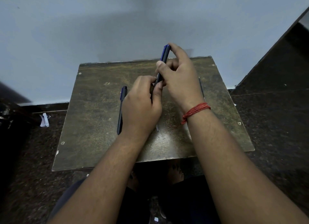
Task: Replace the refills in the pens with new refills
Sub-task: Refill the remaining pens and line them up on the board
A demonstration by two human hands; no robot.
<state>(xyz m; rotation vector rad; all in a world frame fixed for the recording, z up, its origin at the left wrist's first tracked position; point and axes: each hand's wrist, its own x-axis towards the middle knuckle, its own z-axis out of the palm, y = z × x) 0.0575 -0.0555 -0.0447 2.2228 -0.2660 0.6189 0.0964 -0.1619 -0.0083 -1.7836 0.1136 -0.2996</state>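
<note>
A dark pen with a blue cap (163, 60) is held tilted above the small brown table (93, 116). My right hand (180, 78) grips its upper barrel, fingers curled round it. My left hand (142, 105) pinches the pen's lower end, which is hidden between the fingers. A second dark pen (121, 110) lies on the table just left of my left hand. A thin pale refill (157, 128) shows its end below my left hand, and another thin refill (201, 88) lies partly hidden behind my right wrist.
The table stands against a pale blue wall. Dark speckled floor surrounds it. A crumpled white paper (44, 120) lies on the floor at the left. My bare feet (175, 172) show under the table's front edge.
</note>
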